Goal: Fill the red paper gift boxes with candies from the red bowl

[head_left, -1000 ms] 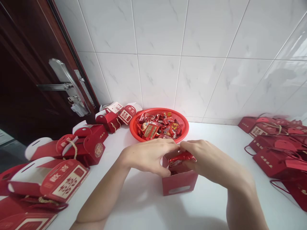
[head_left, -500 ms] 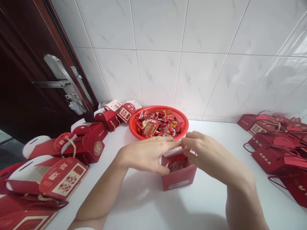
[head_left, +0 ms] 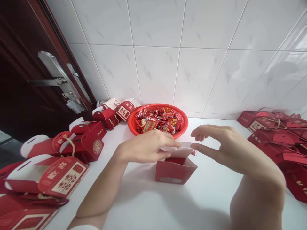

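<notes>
A small red box [head_left: 174,172] with a partly opened top stands on the white table, its pale flap [head_left: 177,151] leaning over the opening. My left hand [head_left: 150,147] grips that flap at the box's left side, thumb in front and fingers behind. To the right of the box, my right hand [head_left: 216,142] is raised with thumb and fingers apart and nothing between them; its thumb tip is near the flap's right end. Red-wrapped sweets [head_left: 158,121] fill a red plastic basket [head_left: 183,131] just behind the hands.
Several red gift boxes [head_left: 52,177] with rope handles line the left side. More dark red boxes [head_left: 268,150] are piled at the right. White wall tiles [head_left: 155,70] rise behind the table [head_left: 144,204]; a dark door [head_left: 21,64] with a metal handle is at the left.
My right hand has moved off the box to the right and opened. The box's flap now leans over its opening, and the box has shifted slightly left.
</notes>
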